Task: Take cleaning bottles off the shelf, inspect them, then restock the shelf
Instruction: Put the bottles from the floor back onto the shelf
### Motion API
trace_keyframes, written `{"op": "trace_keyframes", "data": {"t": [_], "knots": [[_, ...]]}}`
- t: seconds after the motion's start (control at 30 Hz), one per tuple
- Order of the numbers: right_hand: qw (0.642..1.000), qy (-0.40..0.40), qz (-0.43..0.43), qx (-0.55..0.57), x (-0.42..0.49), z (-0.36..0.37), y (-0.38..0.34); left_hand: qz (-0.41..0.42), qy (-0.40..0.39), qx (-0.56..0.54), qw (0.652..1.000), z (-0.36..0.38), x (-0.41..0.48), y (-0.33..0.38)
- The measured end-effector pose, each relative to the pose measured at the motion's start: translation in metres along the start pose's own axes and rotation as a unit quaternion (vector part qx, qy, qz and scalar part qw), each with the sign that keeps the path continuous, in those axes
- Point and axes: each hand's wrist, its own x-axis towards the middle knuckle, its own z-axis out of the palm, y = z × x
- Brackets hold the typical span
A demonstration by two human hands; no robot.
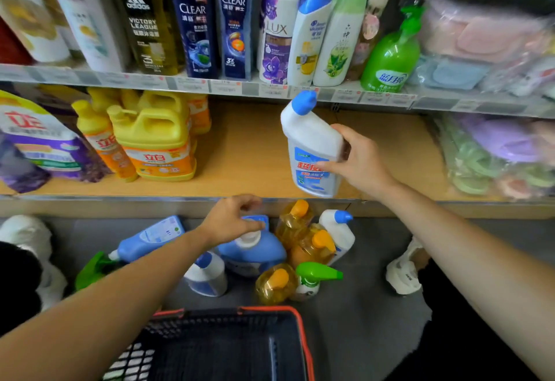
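My right hand (357,158) grips a white toilet-cleaner bottle (309,140) with a blue angled cap, tilted above the wooden shelf (249,146). My left hand (231,218) reaches down, its fingers curled at the handle of a blue detergent jug (255,251) on the floor; I cannot tell whether they close on it. Around the jug lie another blue jug (150,239), two white bottles with blue caps (207,275) (339,233), amber bottles with orange caps (312,245) and green-trigger spray bottles (312,278).
Yellow detergent jugs (156,137) and a purple refill bag (39,140) fill the shelf's left side. Bagged sponges (495,155) sit at its right. Shampoo bottles (195,20) line the shelf above. A black basket with an orange rim (303,338) stands on the grey floor near me.
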Motion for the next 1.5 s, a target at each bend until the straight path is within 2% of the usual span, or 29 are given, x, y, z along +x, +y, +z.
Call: {"op": "trace_keyframes", "data": {"t": [0.13, 0.27, 0.37, 0.47, 0.53, 0.57, 0.63, 0.7, 0.8, 0.9, 1.0, 1.13, 1.27, 1.37, 1.5], "knots": [[0.989, -0.034, 0.003, 0.141, -0.030, -0.005, -0.045, 0.020, 0.025, -0.094, 0.995, -0.044, -0.026, 0.032], [0.958, -0.076, 0.010, 0.276, -0.062, 0.012, -0.083, 0.051, -0.020, -0.135, 0.989, -0.074, -0.062, 0.059], [0.932, -0.111, 0.035, 0.344, -0.081, 0.035, -0.101, 0.093, -0.071, -0.230, 0.966, -0.080, -0.087, 0.074], [0.905, -0.150, 0.066, 0.393, -0.099, 0.063, -0.107, 0.077, -0.062, -0.280, 0.955, -0.081, -0.108, 0.075], [0.906, -0.179, 0.076, 0.377, -0.106, 0.076, -0.110, 0.054, -0.044, -0.273, 0.959, -0.082, -0.122, 0.065], [0.917, -0.180, 0.070, 0.348, -0.106, 0.079, -0.111, 0.047, -0.027, -0.254, 0.966, -0.082, -0.127, 0.059], [0.942, -0.150, 0.064, 0.292, -0.100, 0.080, -0.111, 0.034, 0.019, -0.175, 0.984, -0.081, -0.137, 0.049], [0.944, -0.124, 0.076, 0.296, -0.091, 0.076, -0.110, 0.020, 0.062, -0.056, 0.996, -0.082, -0.143, 0.040], [0.935, -0.136, 0.076, 0.318, -0.083, 0.079, -0.106, 0.031, 0.088, 0.124, 0.988, -0.087, -0.151, 0.026], [0.932, -0.157, 0.087, 0.315, -0.084, 0.093, -0.109, 0.049, 0.105, 0.205, 0.972, -0.088, -0.156, 0.012], [0.932, -0.166, 0.062, 0.318, -0.086, 0.102, -0.111, 0.048, 0.093, 0.174, 0.979, -0.094, -0.156, -0.001], [0.933, -0.155, -0.006, 0.324, -0.083, 0.105, -0.116, 0.040, -0.012, 0.015, 0.999, -0.101, -0.155, -0.013], [0.950, -0.150, -0.041, 0.272, -0.086, 0.105, -0.118, 0.023, -0.072, -0.127, 0.989, -0.094, -0.156, -0.017], [0.955, -0.126, -0.041, 0.267, -0.085, 0.101, -0.120, 0.026, -0.066, -0.144, 0.987, -0.092, -0.152, -0.013], [0.947, -0.089, 0.024, 0.309, -0.084, 0.098, -0.116, 0.024, -0.046, -0.129, 0.990, -0.088, -0.149, -0.006]]}}
